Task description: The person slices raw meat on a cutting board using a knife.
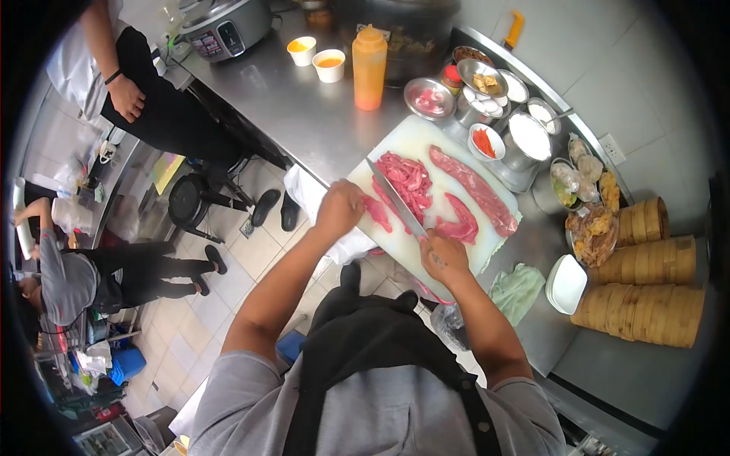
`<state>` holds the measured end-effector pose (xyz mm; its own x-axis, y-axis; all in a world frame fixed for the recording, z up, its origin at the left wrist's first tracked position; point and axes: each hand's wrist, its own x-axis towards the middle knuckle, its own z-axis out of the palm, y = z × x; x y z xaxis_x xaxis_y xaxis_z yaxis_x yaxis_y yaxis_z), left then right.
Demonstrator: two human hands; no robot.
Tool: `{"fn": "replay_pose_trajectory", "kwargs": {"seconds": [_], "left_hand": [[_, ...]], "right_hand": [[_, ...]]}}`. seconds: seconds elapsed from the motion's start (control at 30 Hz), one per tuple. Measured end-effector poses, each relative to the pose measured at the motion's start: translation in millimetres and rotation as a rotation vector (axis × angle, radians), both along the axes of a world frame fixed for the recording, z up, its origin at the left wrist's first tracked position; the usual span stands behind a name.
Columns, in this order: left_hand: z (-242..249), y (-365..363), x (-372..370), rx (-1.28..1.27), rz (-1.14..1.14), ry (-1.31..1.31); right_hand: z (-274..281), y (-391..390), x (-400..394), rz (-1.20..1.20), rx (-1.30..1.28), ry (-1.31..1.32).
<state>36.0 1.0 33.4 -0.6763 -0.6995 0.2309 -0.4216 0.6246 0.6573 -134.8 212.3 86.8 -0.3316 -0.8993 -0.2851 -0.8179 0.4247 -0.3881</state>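
Observation:
My right hand [445, 258] is closed round the handle of a long knife [397, 199], its blade lying diagonally across the white cutting board [426, 266]. My left hand [341, 207] is closed at the board's left edge, at the end of a small piece of meat [376, 213]; its fingertips are partly hidden. A pile of sliced red meat [404, 178] lies just beyond the blade. To the right of the blade is a cut chunk [458, 220], and farther right a long uncut strip of meat [475, 188].
An orange squeeze bottle [369, 68] and two paper cups stand beyond the board. Metal bowls [430, 99] and containers line the wall. Bamboo steamers [639, 313], white trays [566, 284] and a green cloth [515, 295] are at right. Two other people stand at left.

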Motion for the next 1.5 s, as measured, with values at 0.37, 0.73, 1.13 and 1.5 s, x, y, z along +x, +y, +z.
{"fn": "replay_pose_trajectory", "kwargs": {"seconds": [0.37,0.73,1.13,1.5], "left_hand": [[-14,34,-18,0.040,-0.052,0.074],[-9,33,-9,0.028,-0.087,0.210],[-17,29,-8,0.049,-0.089,0.136],[-18,26,-6,0.001,-0.146,0.138]], "right_hand": [[18,16,29,0.135,0.064,0.118],[-22,-27,6,0.096,-0.066,-0.009],[10,10,31,0.132,0.151,0.025],[-32,-26,5,0.045,-0.072,-0.059]]}}
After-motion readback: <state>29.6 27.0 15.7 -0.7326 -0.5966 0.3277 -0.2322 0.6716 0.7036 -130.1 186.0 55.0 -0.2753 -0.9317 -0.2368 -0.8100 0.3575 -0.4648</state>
